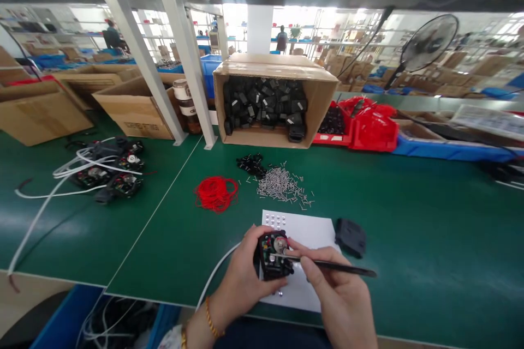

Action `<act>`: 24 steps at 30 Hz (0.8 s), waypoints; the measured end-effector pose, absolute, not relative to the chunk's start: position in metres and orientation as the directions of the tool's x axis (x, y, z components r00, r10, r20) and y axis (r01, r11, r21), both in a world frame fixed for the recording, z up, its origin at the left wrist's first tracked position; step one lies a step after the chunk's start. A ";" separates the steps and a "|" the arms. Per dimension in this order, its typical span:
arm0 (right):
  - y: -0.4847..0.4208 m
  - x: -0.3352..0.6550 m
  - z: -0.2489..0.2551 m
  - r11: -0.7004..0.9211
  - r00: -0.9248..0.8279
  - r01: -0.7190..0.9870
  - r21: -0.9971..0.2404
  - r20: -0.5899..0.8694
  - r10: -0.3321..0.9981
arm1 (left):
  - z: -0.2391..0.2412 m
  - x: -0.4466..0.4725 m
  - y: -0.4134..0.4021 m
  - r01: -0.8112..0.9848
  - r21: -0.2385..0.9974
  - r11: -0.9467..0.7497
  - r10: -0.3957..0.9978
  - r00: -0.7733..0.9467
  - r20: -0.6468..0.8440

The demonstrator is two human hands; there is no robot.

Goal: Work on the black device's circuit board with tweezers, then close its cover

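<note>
My left hand [241, 278] holds a small black open unit [273, 262] with a circuit board and a round metal part inside; a white cable [215, 275] runs from it toward me. My right hand [339, 294] grips black tweezers [327, 265] whose tip touches the inside of the unit. Both hands hover over a white sheet [305, 232] on the green table [409, 229]. A black cover [351, 237] lies just right of the sheet.
A pile of small metal pins [282, 185], red rubber bands [215, 193] and small black parts [251, 163] lie ahead. A carton of black housings [270, 101], red bins [368, 125], more units with white cables [110, 172] at left, a fan [428, 43], blue crate [61, 322] below.
</note>
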State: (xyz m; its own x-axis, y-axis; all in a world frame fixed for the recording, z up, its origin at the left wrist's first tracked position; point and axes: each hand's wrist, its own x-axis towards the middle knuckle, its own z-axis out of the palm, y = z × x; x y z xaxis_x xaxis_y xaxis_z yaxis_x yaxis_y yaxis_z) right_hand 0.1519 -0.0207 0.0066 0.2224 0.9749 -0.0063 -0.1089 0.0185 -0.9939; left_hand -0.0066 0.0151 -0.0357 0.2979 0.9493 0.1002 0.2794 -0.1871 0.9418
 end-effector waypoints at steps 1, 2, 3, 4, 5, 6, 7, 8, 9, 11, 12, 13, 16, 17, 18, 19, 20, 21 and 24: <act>-0.021 0.152 0.007 0.014 0.231 -0.111 -0.994 -0.012 0.973 | -0.035 -0.007 0.015 0.279 0.941 -0.192 0.948 0.300 0.104; -0.021 0.152 0.006 0.014 0.226 -0.109 -0.994 -0.012 0.974 | -0.034 -0.006 0.015 0.277 0.941 -0.192 0.948 0.302 0.105; -0.021 0.153 0.005 0.017 0.211 -0.106 -0.994 -0.005 0.978 | -0.033 -0.006 0.015 0.274 0.943 -0.189 0.948 0.302 0.102; -0.021 0.154 0.003 0.028 0.188 -0.101 -0.994 0.008 0.982 | -0.032 -0.006 0.015 0.273 0.944 -0.184 0.949 0.301 0.098; -0.020 0.155 0.001 0.038 0.162 -0.096 -0.995 0.022 0.987 | -0.031 -0.006 0.015 0.273 0.945 -0.179 0.949 0.300 0.093; -0.019 0.156 -0.001 0.049 0.137 -0.088 -0.995 0.037 0.990 | -0.031 -0.006 0.015 0.275 0.945 -0.175 0.951 0.297 0.090; -0.018 0.157 -0.002 0.059 0.124 -0.078 -0.995 0.049 0.991 | -0.031 -0.006 0.015 0.275 0.946 -0.172 0.951 0.295 0.088; -0.018 0.157 -0.004 0.065 0.126 -0.066 -0.996 0.056 0.990 | -0.031 -0.006 0.014 0.274 0.947 -0.169 0.952 0.293 0.086; -0.017 0.157 -0.005 0.068 0.136 -0.056 -0.996 0.059 0.989 | -0.030 -0.006 0.014 0.269 0.949 -0.165 0.953 0.292 0.083; -0.017 0.157 -0.006 0.072 0.159 -0.062 -0.995 0.062 0.985 | -0.030 -0.006 0.014 0.255 0.955 -0.149 0.955 0.289 0.072; -0.017 0.157 -0.007 0.081 0.167 -0.075 -0.994 0.068 0.984 | -0.029 -0.006 0.014 0.249 0.958 -0.142 0.955 0.289 0.067; -0.017 0.156 -0.008 0.088 0.172 -0.090 -0.992 0.072 0.982 | -0.029 -0.006 0.014 0.245 0.960 -0.136 0.955 0.291 0.061; -0.017 0.156 -0.009 0.111 0.199 -0.105 -0.988 0.089 0.976 | -0.027 -0.007 0.015 0.249 0.960 -0.124 0.953 0.301 0.045; -0.018 0.156 -0.010 0.118 0.206 -0.094 -0.989 0.096 0.974 | -0.026 -0.007 0.016 0.248 0.961 -0.121 0.951 0.305 0.041; -0.018 0.156 -0.010 0.128 0.211 -0.078 -0.989 0.109 0.971 | -0.026 -0.008 0.016 0.243 0.963 -0.119 0.951 0.308 0.040; -0.019 0.156 -0.009 0.137 0.211 -0.059 -0.989 0.122 0.970 | -0.025 -0.008 0.016 0.233 0.965 -0.117 0.950 0.310 0.040; -0.019 0.156 -0.008 0.149 0.210 -0.039 -0.988 0.138 0.968 | -0.025 -0.008 0.017 0.220 0.969 -0.114 0.949 0.313 0.041; -0.019 0.156 -0.007 0.163 0.208 -0.021 -0.986 0.155 0.966 | -0.025 -0.008 0.017 0.207 0.972 -0.110 0.949 0.313 0.041; -0.021 0.155 -0.004 0.197 0.208 0.028 -0.980 0.198 0.958 | -0.026 -0.009 0.016 0.189 0.975 -0.114 0.948 0.314 0.050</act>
